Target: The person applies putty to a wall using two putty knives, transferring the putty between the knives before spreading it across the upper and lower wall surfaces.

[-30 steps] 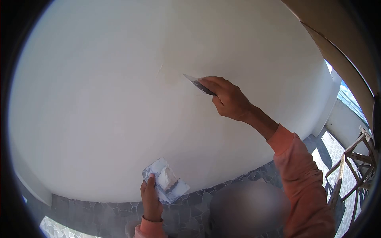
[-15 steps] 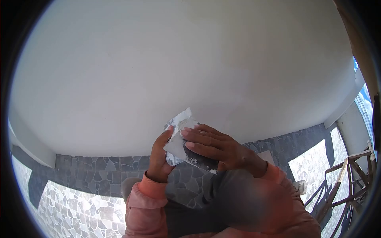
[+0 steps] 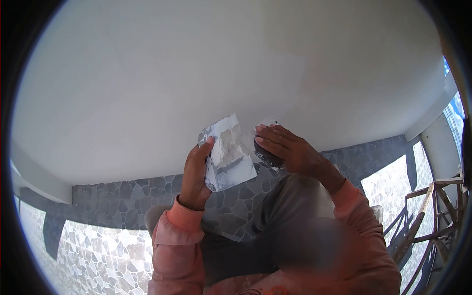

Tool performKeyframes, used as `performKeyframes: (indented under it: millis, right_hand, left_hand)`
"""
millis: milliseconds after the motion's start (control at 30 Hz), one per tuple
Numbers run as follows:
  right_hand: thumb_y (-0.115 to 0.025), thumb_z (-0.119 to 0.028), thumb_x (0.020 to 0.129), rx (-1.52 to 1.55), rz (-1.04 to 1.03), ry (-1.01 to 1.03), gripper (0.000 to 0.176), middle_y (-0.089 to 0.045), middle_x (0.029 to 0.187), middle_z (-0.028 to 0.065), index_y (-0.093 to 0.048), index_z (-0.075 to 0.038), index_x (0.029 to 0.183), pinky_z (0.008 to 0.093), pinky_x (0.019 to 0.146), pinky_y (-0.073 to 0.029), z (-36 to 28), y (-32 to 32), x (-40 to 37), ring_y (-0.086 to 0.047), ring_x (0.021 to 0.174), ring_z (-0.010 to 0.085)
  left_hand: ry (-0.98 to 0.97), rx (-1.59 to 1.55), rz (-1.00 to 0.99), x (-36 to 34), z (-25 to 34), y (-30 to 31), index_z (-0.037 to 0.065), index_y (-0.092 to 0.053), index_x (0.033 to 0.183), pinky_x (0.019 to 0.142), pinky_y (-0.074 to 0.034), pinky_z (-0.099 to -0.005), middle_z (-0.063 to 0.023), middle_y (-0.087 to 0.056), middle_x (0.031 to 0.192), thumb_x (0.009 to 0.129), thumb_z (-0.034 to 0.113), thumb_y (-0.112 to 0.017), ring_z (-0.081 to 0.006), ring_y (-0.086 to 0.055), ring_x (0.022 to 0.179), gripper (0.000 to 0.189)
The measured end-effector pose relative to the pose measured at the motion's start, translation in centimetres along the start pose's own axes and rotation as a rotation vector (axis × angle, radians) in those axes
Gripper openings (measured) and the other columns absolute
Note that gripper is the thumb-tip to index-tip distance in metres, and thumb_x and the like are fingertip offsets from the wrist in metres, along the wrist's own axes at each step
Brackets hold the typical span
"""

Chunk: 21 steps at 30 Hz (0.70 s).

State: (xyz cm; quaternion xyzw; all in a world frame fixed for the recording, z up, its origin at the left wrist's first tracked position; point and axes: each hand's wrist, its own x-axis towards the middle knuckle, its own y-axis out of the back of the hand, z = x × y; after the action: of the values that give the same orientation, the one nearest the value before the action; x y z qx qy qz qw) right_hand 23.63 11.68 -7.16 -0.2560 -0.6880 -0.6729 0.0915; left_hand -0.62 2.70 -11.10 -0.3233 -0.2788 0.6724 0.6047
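Note:
My left hand (image 3: 195,169) grips a flat plate (image 3: 240,171) smeared with white, its thumb over the near edge. On the middle of that plate lies a lump of off-white putty (image 3: 230,147). My right hand (image 3: 297,155) is closed on a dark putty scraper (image 3: 267,153), fingers pressed along its face. White paste coats the scraper's upper edge. A small gap separates the scraper from the plate. Both hands are in front of the lower part of a pale wall (image 3: 147,98).
Grey stone-pattern tiles (image 3: 113,201) cover the floor below the wall, partly sunlit. A wooden trestle-like frame (image 3: 425,214) stands at the right. My bent legs (image 3: 280,201) are beneath my hands. A blurred patch hides part of my lap.
The scraper has come off the plate and moved to the right with my right hand. My left hand has raised the plate slightly, and the putty on it now shows.

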Motion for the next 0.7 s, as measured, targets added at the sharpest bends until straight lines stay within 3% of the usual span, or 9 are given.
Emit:
performKeyframes:
  millis: [67,100,200,300,367,433,567,700]
  right_hand:
    - [-0.052,0.019,0.074,-0.048,0.037,-0.069,0.065,-0.051,0.142,0.0106,-0.053,-0.007,0.134,0.0445,0.111,-0.043,1.4,-0.1,-1.1,-0.049,0.131,0.0308]
    - [-0.053,0.011,0.083,0.021,0.116,-0.124,0.049,-0.06,0.129,0.0114,-0.056,-0.005,0.13,0.0396,0.102,-0.049,1.4,0.1,-1.3,-0.061,0.115,0.025]
    - [-0.058,-0.005,0.094,0.519,0.038,-1.013,0.033,-0.065,0.113,0.008,-0.057,-0.003,0.127,0.0323,0.091,-0.052,-0.4,1.5,-2.6,-0.063,0.098,0.0135]
    - [-0.065,-0.024,0.096,0.901,0.402,-0.831,0.038,-0.065,0.101,0.0046,-0.058,0.002,0.122,0.0278,0.081,-0.052,0.3,-0.3,-2.9,-0.06,0.088,0.0068]
    - [-0.066,-0.024,0.095,1.189,0.462,-0.89,0.039,-0.065,0.102,0.005,-0.058,0.005,0.119,0.0269,0.079,-0.053,-0.1,-0.4,-1.7,-0.062,0.088,0.0086]
    - [-0.068,-0.029,0.094,1.432,0.507,-0.946,0.045,-0.064,0.1,0.0089,-0.057,0.01,0.112,0.029,0.076,-0.056,-0.3,-0.4,0.2,-0.064,0.087,0.0122]
    - [-0.071,-0.037,0.091,1.595,0.494,-1.046,0.057,-0.062,0.097,0.0142,-0.055,0.016,0.108,0.0338,0.07,-0.059,1.6,-2.9,1.7,-0.066,0.082,0.0165]
    - [-0.065,-0.037,0.095,1.711,0.478,-1.074,0.054,-0.062,0.102,0.0139,-0.054,0.012,0.114,0.0349,0.076,-0.057,1.7,-4.0,3.1,-0.065,0.088,0.0187]
  left_hand:
    - [-0.041,0.01,-0.002,0.0,0.3,0.0,-0.003,-0.053,0.125,0.081,-0.058,-0.0369,-0.0133,-0.066,0.111,0.101,0.023,-0.049,-0.023,-0.068,0.096,0.036]
    - [-0.073,0.012,-0.016,-0.1,0.5,0.0,-0.003,-0.053,0.125,0.081,-0.058,-0.0369,-0.0131,-0.066,0.111,0.101,0.024,-0.049,-0.023,-0.068,0.096,0.036]
    - [-0.115,0.045,-0.004,-0.1,0.9,-0.5,-0.003,-0.052,0.125,0.081,-0.059,-0.0367,-0.0124,-0.066,0.11,0.101,0.025,-0.049,-0.0226,-0.068,0.096,0.037]
    - [-0.064,0.069,0.015,0.3,1.0,0.1,-0.002,-0.052,0.127,0.082,-0.059,-0.0364,-0.0126,-0.066,0.111,0.101,0.027,-0.049,-0.0223,-0.069,0.095,0.039]
    - [-0.01,0.077,0.009,0.6,0.6,0.4,-0.002,-0.051,0.128,0.081,-0.059,-0.0364,-0.0129,-0.066,0.112,0.102,0.028,-0.049,-0.0223,-0.069,0.095,0.041]
    - [0.042,0.087,0.002,0.8,0.1,0.6,-0.002,-0.05,0.129,0.081,-0.059,-0.0364,-0.0134,-0.066,0.113,0.102,0.029,-0.049,-0.0226,-0.069,0.094,0.042]
    - [0.148,0.123,0.016,0.7,-0.5,0.1,-0.003,-0.05,0.128,0.08,-0.059,-0.0361,-0.0145,-0.066,0.112,0.102,0.03,-0.048,-0.023,-0.07,0.094,0.043]
    - [0.211,0.145,0.014,0.6,-1.3,-0.2,-0.006,-0.051,0.126,0.079,-0.059,-0.0359,-0.0155,-0.067,0.108,0.102,0.03,-0.047,-0.0232,-0.07,0.093,0.043]
